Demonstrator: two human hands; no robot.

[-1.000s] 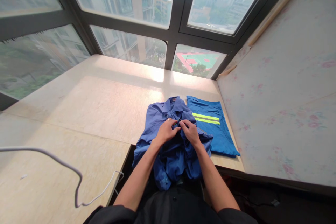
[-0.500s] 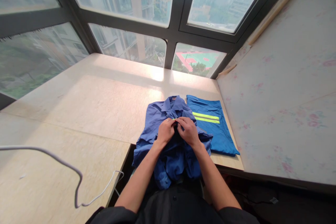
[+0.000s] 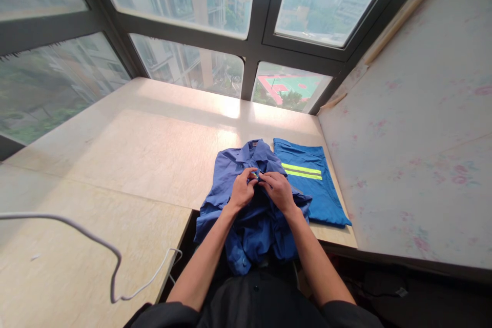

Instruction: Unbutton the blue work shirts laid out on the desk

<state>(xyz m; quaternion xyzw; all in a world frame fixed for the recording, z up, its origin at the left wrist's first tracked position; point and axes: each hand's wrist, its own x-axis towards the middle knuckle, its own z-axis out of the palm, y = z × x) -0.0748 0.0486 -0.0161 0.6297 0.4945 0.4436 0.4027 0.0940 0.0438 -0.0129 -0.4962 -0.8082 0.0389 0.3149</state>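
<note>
A blue long-sleeved work shirt (image 3: 226, 174) lies front up with its collar toward the window, and its lower part hangs over the table edge. My left hand (image 3: 243, 188) pinches the shirt's front opening below the collar. Close beside it, my right hand (image 3: 277, 190) has its fingertips closed on the other side of the front opening. A small yellow-green bit shows between the fingertips; whether a button is there is hidden. To the right lies a folded blue garment (image 3: 326, 195) with yellow-green reflective stripes, partly under the shirt.
The pale wooden table (image 3: 154, 143) runs up to dark-framed windows (image 3: 253, 51). A grey-white cable (image 3: 84, 236) crosses the left side and curls near the table edge. A wallpapered wall (image 3: 415, 164) closes off the right.
My left fingers have lifted and parted slightly from the right fingertips, showing more of the cloth between them. The right hand has shifted only a little; the shirt stays in place.
</note>
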